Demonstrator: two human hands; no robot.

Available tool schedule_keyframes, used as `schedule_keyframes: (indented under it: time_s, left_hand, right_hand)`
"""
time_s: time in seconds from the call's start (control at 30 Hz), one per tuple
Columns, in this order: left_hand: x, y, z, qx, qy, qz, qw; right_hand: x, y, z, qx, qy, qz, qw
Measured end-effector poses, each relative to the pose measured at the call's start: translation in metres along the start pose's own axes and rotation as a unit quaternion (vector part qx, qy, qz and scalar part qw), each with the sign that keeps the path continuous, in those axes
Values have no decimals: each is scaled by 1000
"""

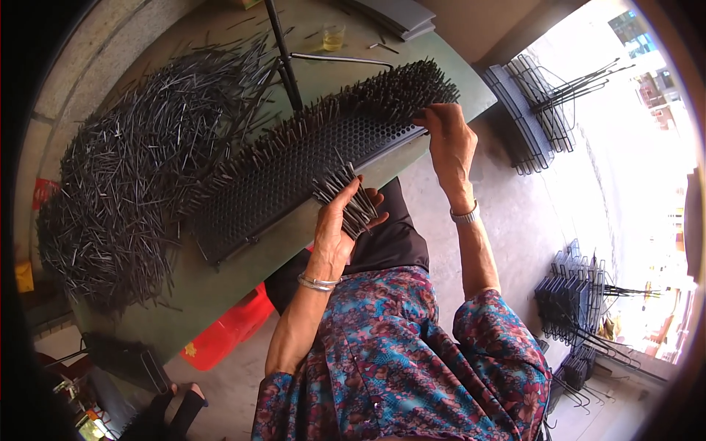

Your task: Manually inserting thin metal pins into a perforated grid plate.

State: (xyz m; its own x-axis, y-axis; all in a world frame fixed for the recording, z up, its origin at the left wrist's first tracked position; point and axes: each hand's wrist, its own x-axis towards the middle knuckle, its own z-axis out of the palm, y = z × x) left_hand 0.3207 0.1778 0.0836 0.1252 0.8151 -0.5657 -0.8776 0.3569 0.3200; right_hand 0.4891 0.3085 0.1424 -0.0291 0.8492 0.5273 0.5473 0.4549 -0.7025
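Note:
A long black perforated rack (257, 189) lies slantwise on the green table, full of round holes. Thin dark rods (401, 92) stand upright in its far rows and crowd its right end; its near left holes show bare. My left hand (334, 224) is closed around a bundle of the same short dark rods (351, 197), just off the rack's near edge. At the rack's right end, my right hand (452, 140) has its fingers pinched together against the outermost rods. Whatever is between those fingertips is hidden.
A large heap of loose rods (147, 176) covers the left of the table (176, 316). Behind the rack are a black metal stand (285, 62) and a glass of yellowish liquid (333, 37). Black wire-framed racks (526, 110) stand on the right. A red stool (228, 331) is below the table.

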Motion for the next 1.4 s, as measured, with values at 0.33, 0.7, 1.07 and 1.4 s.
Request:
schedule_keyframes:
  time_s: [0.33, 0.7, 1.07, 1.4]
  left_hand:
    - [-11, 0, 10, 49, 10, 10, 999]
    - [-14, -1, 14, 98, 24, 42, 994]
    - [-18, 0, 19, 100, 11, 59, 993]
    - [-19, 0, 25, 110, 39, 73, 990]
  right_hand:
    - [-3, 6, 5, 33, -1, 21, 999]
    - [-2, 20, 13, -37, -102, -69, 992]
    - [-11, 18, 12, -159, -21, -76, 984]
    - [-35, -31, 0, 136, -375, 66, 914]
